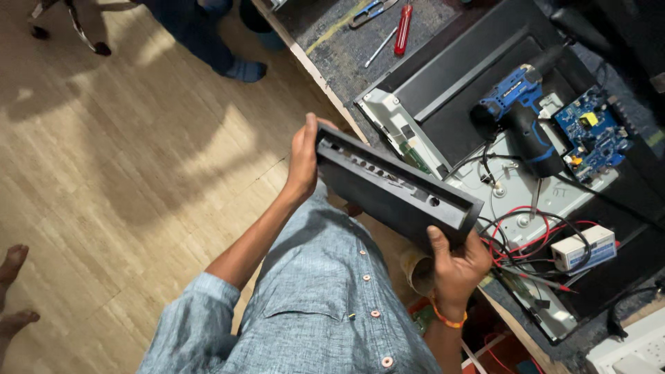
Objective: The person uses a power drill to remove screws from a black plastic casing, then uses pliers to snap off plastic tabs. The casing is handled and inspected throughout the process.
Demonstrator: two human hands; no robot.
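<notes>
Leftmost, a bare foot (pixel 12 266) on the wooden floor (pixel 138 173) at 9 o'clock; another person's legs (pixel 201 34) at 11 o'clock. Left hand (pixel 305 156) wraps closed around the upper-left end of a long black plastic cover (pixel 395 190). Cover held off the bench, tilted, running from 11 toward 4 o'clock, just above the wearer's grey shirt (pixel 318 298). Right hand (pixel 457 266) clamps the lower-right end, thumb on its face. Bench (pixel 346 48) at 1 o'clock: red-handled screwdriver (pixel 403 28), opened flat chassis (pixel 478 187). Blue cordless drill (pixel 523 111) lies on it; blue circuit board (pixel 592 131) at 3 o'clock; small white box (pixel 585 248) with red and black leads (pixel 526 239) at 4 o'clock.
</notes>
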